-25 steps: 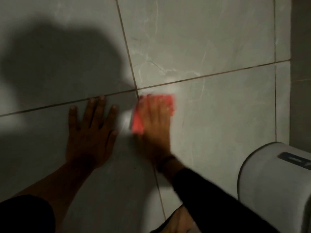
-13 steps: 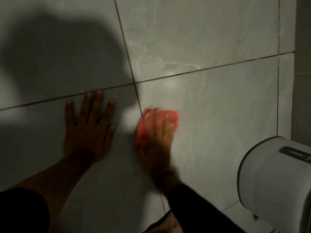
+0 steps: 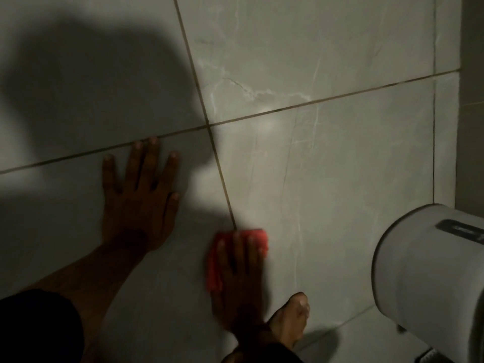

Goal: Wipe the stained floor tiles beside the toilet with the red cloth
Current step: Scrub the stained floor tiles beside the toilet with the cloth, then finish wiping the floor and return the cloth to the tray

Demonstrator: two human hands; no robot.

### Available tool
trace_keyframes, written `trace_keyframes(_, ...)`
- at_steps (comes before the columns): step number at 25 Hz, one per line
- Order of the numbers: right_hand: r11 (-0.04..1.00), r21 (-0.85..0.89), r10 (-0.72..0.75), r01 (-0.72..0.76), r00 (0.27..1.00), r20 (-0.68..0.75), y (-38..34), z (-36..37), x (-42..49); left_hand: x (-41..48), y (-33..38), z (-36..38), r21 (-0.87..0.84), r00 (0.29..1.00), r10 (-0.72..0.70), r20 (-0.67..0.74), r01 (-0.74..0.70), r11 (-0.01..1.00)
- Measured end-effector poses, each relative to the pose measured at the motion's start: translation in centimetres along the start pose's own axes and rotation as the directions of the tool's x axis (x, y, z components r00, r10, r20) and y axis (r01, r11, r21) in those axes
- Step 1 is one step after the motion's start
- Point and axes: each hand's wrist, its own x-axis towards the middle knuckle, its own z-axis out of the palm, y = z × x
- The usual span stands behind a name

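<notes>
Floor tiles bare ahead; right hand presses red cloth.

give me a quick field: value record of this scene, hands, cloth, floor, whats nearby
setting: grey marbled floor tiles with dark grout lines, dim light
left hand: left hand flat on the tile, fingers spread, holding nothing
right hand: right hand pressed flat on top of the red cloth
red cloth: folded, lying on the floor across a grout line, partly covered by the hand
toilet: white toilet at the right edge, apart from the cloth
foot: bare foot just behind the right hand
stains: none clear in this light
</notes>
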Motion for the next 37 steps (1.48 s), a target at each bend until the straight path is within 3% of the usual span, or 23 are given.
trace_keyframes(2, 0.983, -0.078, -0.158, 0.168, 0.98, 0.122, 2.4, 0.0, -2.6, 0.1, 0.0, 0.0, 0.001, 1.0, 0.008, -0.002, -0.008, 1.0)
trace_keyframes(3, 0.981, -0.104, -0.148, 0.161, 0.982, 0.121, 4.9, -1.0, -1.8, 0.1, 0.0, -0.1, 0.004, 1.0, 0.01, 0.0, -0.01, 1.0)
trace_keyframes(6, 0.982, -0.095, 0.16, -0.162, 0.987, -0.026, 12.9, -5.9, 6.0, 0.0, 0.0, 0.0, -0.007, 1.0, 0.016, 0.003, -0.016, 1.0)
trace_keyframes(8, 0.932, 0.033, 0.362, -0.362, 0.918, -0.161, 16.3, -9.7, 15.1, 0.0, 0.2, -0.1, -0.008, 1.0, 0.016, -0.018, -0.016, 1.0)
trace_keyframes(10, 0.88, 0.075, 0.471, -0.469, 0.842, -0.263, 15.0, -11.5, 24.1, -0.1, 0.0, 0.1, 0.003, 1.0, 0.014, -0.013, -0.014, 1.0)
trace_keyframes(11, 0.889, 0.049, 0.448, -0.455, 0.844, -0.293, 12.9, -11.4, 27.4, -0.1, -0.1, 0.3, 0.008, 1.0, 0.018, -0.008, -0.018, 1.0)
trace_keyframes(13, 0.984, -0.035, 0.153, -0.177, 0.922, -0.355, 7.3, -8.6, 29.0, 0.0, -0.2, 0.5, 0.019, 1.0, 0.021, -0.011, -0.021, 1.0)
trace_keyframes(15, 0.988, -0.085, -0.149, 0.132, 0.958, -0.245, 2.5, -4.3, 21.7, 0.0, -0.2, 0.5, 0.014, 1.0, 0.015, -0.007, -0.015, 1.0)
trace_keyframes(16, 0.978, -0.068, -0.206, 0.198, 0.97, -0.132, 1.4, -3.0, 15.8, -0.1, -0.1, 0.4, 0.004, 1.0, 0.005, -0.004, -0.005, 1.0)
trace_keyframes(19, 0.999, -0.043, -0.03, 0.032, 0.999, 0.044, 6.7, -2.2, 2.3, -0.2, 0.0, 0.0, 0.008, 1.0, 0.003, 0.015, -0.003, 1.0)
trace_keyframes(21, 0.983, -0.101, 0.164, -0.155, 0.982, 0.095, 12.4, -3.8, 3.2, -0.1, 0.0, -0.3, 0.004, 1.0, 0.006, 0.012, -0.006, 1.0)
trace_keyframes(23, 0.926, -0.034, 0.374, -0.377, 0.926, -0.056, 15.9, -6.4, 9.7, -0.1, 0.2, -0.5, 0.009, 1.0, -0.002, 0.011, 0.002, 1.0)
trace_keyframes(25, 0.877, 0.111, 0.481, -0.468, 0.857, -0.187, 16.9, -9.4, 18.2, -0.1, 0.4, -0.6, 0.019, 1.0, 0.003, -0.006, -0.003, 1.0)
trace_keyframes(26, 0.881, 0.127, 0.474, -0.456, 0.848, -0.239, 16.0, -10.0, 21.3, -0.1, 0.3, -0.5, 0.024, 1.0, 0.014, -0.009, -0.013, 1.0)
trace_keyframes(28, 0.95, 0.089, 0.311, -0.298, 0.905, -0.289, 12.2, -9.4, 24.0, -0.2, 0.0, -0.3, 0.027, 0.999, 0.032, -0.012, -0.032, 0.999)
trace_keyframes(30, 0.993, 0.088, 0.097, -0.078, 0.965, -0.243, 6.6, -6.7, 21.8, -0.2, 0.0, -0.1, 0.024, 1.0, 0.009, 0.002, -0.009, 1.0)
trace_keyframes(32, 0.974, 0.219, -0.03, 0.058, 0.991, -0.132, 2.1, -4.7, 16.7, -0.1, 0.4, -0.6, 0.01, 0.999, -0.011, 0.032, 0.01, 1.0)
trace_keyframes(35, 0.878, 0.473, -0.056, 0.072, 0.997, -0.047, 0.2, -6.3, 9.8, 0.1, 1.3, -4.1, 0.029, 0.99, 0.014, 0.137, -0.018, 0.999)
trace_keyframes(37, 0.666, 0.744, 0.037, -0.055, 0.998, 0.041, 0.3, -10.5, 6.4, 0.0, 3.3, -7.6, 0.002, 0.957, -0.06, 0.285, 0.062, 0.998)
